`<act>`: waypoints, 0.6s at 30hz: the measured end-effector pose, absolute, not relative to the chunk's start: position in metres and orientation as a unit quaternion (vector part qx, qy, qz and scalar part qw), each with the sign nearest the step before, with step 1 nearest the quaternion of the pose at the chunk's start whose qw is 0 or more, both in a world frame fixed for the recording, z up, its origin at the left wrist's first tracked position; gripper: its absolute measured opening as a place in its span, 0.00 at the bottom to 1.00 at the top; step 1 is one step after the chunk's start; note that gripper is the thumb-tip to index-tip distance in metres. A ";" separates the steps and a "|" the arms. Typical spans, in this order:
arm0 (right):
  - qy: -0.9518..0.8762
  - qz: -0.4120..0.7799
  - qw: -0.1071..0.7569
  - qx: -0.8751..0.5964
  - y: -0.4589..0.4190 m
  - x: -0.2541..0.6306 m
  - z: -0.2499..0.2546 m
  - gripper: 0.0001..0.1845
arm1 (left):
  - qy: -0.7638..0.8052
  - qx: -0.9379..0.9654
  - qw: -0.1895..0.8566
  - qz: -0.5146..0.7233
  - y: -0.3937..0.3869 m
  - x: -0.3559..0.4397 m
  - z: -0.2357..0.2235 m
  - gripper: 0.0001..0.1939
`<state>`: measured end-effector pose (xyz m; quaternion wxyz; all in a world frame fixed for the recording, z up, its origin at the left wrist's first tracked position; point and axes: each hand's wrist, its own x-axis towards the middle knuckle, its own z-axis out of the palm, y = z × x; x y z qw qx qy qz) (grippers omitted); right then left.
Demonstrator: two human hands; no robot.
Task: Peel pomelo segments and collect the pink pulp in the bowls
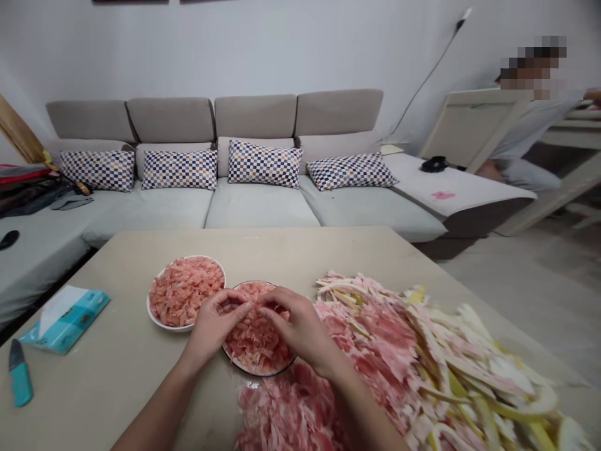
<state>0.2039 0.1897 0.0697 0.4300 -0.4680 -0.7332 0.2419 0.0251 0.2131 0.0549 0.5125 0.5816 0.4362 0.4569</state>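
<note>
In the head view, both hands are seen brought together over a dark-rimmed plate (260, 369) heaped with pink pomelo flesh, which lies directly in front of the person at the near middle of the tabletop (126, 376). The left hand (213, 326) is reached in from the left and the right hand (300, 326) from the right, so that the fingertips meet above the far half of the plate. The fingers of both hands are curled and pinched toward each other around what appears to be a small piece of pomelo flesh (253, 302); the piece itself is mostly hidden by the fingers, so how firmly it is held cannot be told. Neither hand is clearly nearer to it: it sits between them, over the plate.

A white plate (162, 321), also filled with pink flesh, is set just beside the dark-rimmed one, to its left and a little farther away, nearer the left hand. A large heap of peel and membrane (422, 357) is spread to the right, just beside the right forearm. A tissue pack (66, 316) and a teal knife (19, 376) lie well apart at the left edge.
</note>
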 end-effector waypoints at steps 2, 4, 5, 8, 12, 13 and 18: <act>-0.738 0.243 0.415 -0.474 0.191 0.208 0.068 0.08 | 0.446 0.616 0.470 0.448 0.214 0.025 0.052 0.07; -0.741 0.235 0.400 -0.485 0.192 0.211 0.066 0.10 | 0.450 0.663 0.408 0.437 0.215 0.025 0.048 0.06; -0.743 0.229 0.393 -0.490 0.192 0.212 0.066 0.12 | 0.447 0.688 0.376 0.430 0.215 0.025 0.045 0.06; -0.749 0.212 0.382 -0.499 0.193 0.212 0.064 0.16 | 0.429 0.752 0.301 0.400 0.217 0.026 0.039 0.08; -0.762 0.197 0.374 -0.491 0.194 0.210 0.062 0.14 | 0.426 0.784 0.274 0.359 0.219 0.022 0.042 0.11; -0.769 0.190 0.367 -0.488 0.194 0.209 0.062 0.13 | 0.427 0.784 0.271 0.359 0.218 0.019 0.044 0.12; -0.764 0.173 0.381 -0.490 0.192 0.208 0.066 0.11 | 0.463 0.773 0.238 0.361 0.203 -0.012 0.053 0.09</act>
